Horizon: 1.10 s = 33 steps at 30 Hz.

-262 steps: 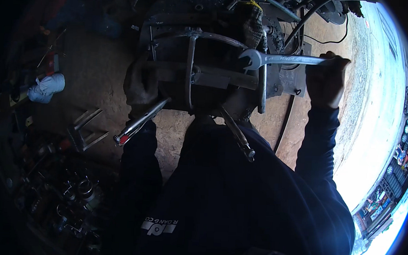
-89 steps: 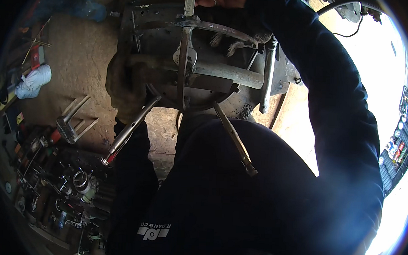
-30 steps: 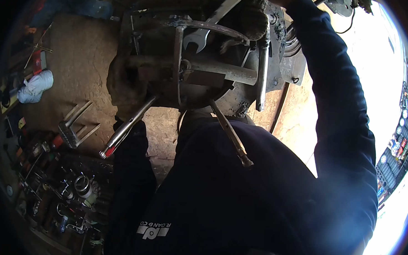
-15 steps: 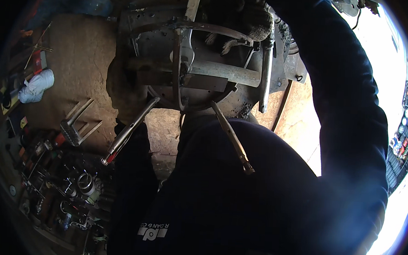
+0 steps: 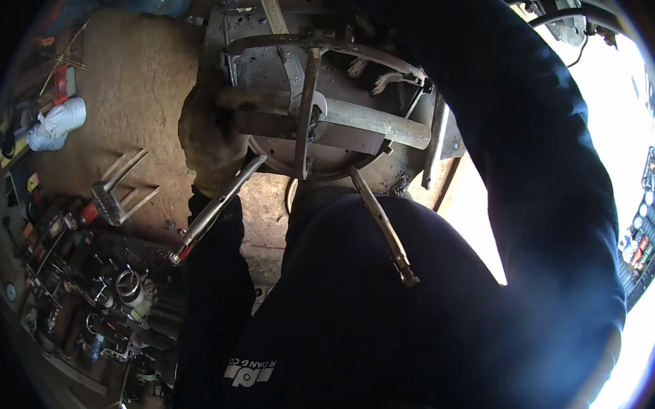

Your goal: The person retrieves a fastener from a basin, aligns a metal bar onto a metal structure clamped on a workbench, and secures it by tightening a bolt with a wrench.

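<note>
A metal frame of curved flat bars (image 5: 308, 116) stands over a dark steel plate (image 5: 257, 59), two slim legs pointing toward me. Across it runs a thick grey pipe (image 5: 378, 123). My left hand (image 5: 212, 137), in a dark glove, is closed around the pipe's left end, its fingers poorly lit. A long flat open-ended spanner (image 5: 291, 68) lies aslant over the plate, its jaw beside a bolt behind the upright bar. Beyond the upper curved bar, my gloved right hand (image 5: 380, 80) shows outstretched fingers near the plate; my sleeve hides the rest of it.
A small upturned wooden stool (image 5: 116, 199) lies on the brown floor at left. A white cloth bundle (image 5: 58, 123) is beyond it. Tools and metal parts (image 5: 130, 291) crowd the lower left. A straight metal bar (image 5: 436, 143) stands right of the pipe.
The spanner has turned, its far end swinging left and its jaw shifting right toward the bolt. My right arm has come inward over the frame. The whole view has shifted slightly.
</note>
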Each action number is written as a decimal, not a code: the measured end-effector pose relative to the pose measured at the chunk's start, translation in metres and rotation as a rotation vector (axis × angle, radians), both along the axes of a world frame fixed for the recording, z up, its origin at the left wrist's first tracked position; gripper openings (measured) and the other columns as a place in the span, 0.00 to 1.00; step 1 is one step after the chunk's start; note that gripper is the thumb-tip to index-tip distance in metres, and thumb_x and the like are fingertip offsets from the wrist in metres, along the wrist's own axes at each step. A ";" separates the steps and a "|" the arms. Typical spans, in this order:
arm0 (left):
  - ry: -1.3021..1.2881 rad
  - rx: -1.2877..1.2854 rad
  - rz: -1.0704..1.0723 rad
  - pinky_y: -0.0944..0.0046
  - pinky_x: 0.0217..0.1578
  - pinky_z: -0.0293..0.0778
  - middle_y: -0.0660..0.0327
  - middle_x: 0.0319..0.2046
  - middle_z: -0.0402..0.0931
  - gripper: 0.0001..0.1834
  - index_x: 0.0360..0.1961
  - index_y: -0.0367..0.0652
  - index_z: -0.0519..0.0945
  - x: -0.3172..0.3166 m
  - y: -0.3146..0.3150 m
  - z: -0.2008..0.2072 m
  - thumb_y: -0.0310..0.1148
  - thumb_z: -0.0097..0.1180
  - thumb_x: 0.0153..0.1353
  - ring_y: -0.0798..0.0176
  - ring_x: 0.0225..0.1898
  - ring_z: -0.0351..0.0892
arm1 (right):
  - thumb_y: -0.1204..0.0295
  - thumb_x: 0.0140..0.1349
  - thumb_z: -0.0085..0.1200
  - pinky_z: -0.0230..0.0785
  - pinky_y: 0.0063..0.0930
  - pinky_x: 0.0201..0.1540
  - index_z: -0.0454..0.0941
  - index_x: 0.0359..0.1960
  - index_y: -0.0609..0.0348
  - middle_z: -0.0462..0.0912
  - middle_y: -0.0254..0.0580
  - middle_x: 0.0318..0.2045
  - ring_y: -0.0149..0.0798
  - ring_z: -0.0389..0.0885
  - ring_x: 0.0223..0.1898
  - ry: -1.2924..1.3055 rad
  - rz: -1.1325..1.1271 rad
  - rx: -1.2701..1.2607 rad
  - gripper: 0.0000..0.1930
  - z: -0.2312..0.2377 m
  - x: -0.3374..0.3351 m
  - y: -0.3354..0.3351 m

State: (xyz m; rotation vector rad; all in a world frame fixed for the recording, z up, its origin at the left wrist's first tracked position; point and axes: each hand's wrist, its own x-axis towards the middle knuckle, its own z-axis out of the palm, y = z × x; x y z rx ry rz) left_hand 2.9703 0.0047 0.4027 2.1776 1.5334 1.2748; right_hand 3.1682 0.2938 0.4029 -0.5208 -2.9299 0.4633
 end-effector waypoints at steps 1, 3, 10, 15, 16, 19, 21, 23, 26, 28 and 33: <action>-0.025 0.003 -0.025 0.51 0.40 0.85 0.46 0.45 0.84 0.36 0.59 0.31 0.76 0.010 0.010 -0.004 0.54 0.65 0.66 0.44 0.41 0.87 | 0.63 0.72 0.51 0.75 0.47 0.39 0.82 0.31 0.57 0.85 0.47 0.32 0.48 0.81 0.32 0.175 0.195 0.338 0.14 -0.031 0.011 0.021; 0.014 -0.033 0.089 0.50 0.41 0.85 0.46 0.45 0.84 0.35 0.59 0.31 0.76 -0.018 -0.023 -0.003 0.53 0.65 0.66 0.43 0.42 0.87 | 0.67 0.70 0.53 0.77 0.45 0.40 0.84 0.34 0.58 0.86 0.46 0.35 0.49 0.82 0.33 0.082 0.315 0.384 0.11 0.010 -0.038 -0.027; 0.058 0.031 0.030 0.50 0.45 0.86 0.46 0.46 0.84 0.35 0.58 0.31 0.76 -0.006 -0.008 0.000 0.53 0.66 0.65 0.43 0.44 0.88 | 0.62 0.70 0.50 0.76 0.45 0.42 0.87 0.41 0.58 0.87 0.51 0.39 0.52 0.82 0.35 -0.235 0.166 0.228 0.15 0.054 -0.017 -0.032; 0.036 0.017 0.045 0.50 0.46 0.85 0.47 0.46 0.84 0.34 0.58 0.31 0.75 -0.009 -0.013 -0.003 0.53 0.64 0.67 0.44 0.45 0.88 | 0.55 0.70 0.47 0.73 0.49 0.42 0.85 0.39 0.61 0.86 0.52 0.36 0.51 0.81 0.34 -0.196 -0.202 -0.357 0.21 0.088 -0.004 -0.052; 0.032 0.017 0.045 0.51 0.46 0.85 0.47 0.46 0.84 0.34 0.58 0.31 0.75 -0.008 -0.011 -0.004 0.53 0.64 0.67 0.44 0.45 0.88 | 0.55 0.70 0.47 0.72 0.49 0.43 0.85 0.39 0.62 0.85 0.52 0.35 0.51 0.81 0.34 -0.158 -0.197 -0.399 0.22 0.086 -0.002 -0.051; -0.061 -0.026 -0.014 0.51 0.45 0.85 0.47 0.45 0.84 0.35 0.57 0.31 0.76 -0.008 -0.009 0.003 0.55 0.66 0.65 0.44 0.44 0.87 | 0.54 0.71 0.47 0.72 0.49 0.44 0.86 0.39 0.61 0.85 0.52 0.33 0.50 0.81 0.36 -0.198 -0.198 -0.314 0.22 0.091 0.000 -0.050; 0.153 0.150 0.018 0.51 0.43 0.85 0.47 0.44 0.84 0.37 0.55 0.32 0.77 -0.001 0.001 0.009 0.57 0.67 0.63 0.44 0.42 0.88 | 0.55 0.71 0.48 0.72 0.49 0.43 0.85 0.38 0.60 0.84 0.51 0.32 0.49 0.81 0.36 -0.112 -0.068 -0.133 0.21 0.062 0.004 -0.034; 0.123 0.092 -0.002 0.50 0.42 0.85 0.47 0.43 0.84 0.37 0.55 0.32 0.77 -0.006 0.002 0.004 0.57 0.68 0.62 0.43 0.42 0.88 | 0.56 0.71 0.49 0.72 0.49 0.42 0.85 0.38 0.59 0.83 0.50 0.31 0.48 0.81 0.35 -0.020 0.064 0.050 0.19 0.034 0.008 -0.021; 0.103 0.010 0.016 0.50 0.41 0.86 0.47 0.43 0.85 0.36 0.55 0.33 0.77 -0.013 -0.002 -0.001 0.57 0.68 0.62 0.43 0.41 0.88 | 0.58 0.70 0.53 0.72 0.48 0.41 0.85 0.40 0.57 0.83 0.46 0.31 0.46 0.80 0.33 0.036 0.246 0.447 0.16 0.046 0.015 -0.029; 0.106 -0.014 0.052 0.50 0.41 0.86 0.47 0.43 0.85 0.36 0.54 0.34 0.77 -0.021 -0.010 -0.006 0.57 0.68 0.62 0.42 0.41 0.88 | 0.59 0.69 0.57 0.72 0.46 0.39 0.86 0.41 0.56 0.83 0.42 0.29 0.43 0.80 0.32 -0.117 -0.393 -0.736 0.14 0.118 0.033 -0.070; 0.057 0.061 0.036 0.51 0.38 0.86 0.48 0.40 0.85 0.35 0.51 0.36 0.78 -0.009 -0.005 0.000 0.59 0.67 0.62 0.43 0.38 0.88 | 0.56 0.69 0.57 0.72 0.44 0.37 0.88 0.39 0.55 0.84 0.41 0.28 0.39 0.80 0.30 0.017 -0.555 -0.593 0.16 0.086 0.052 -0.072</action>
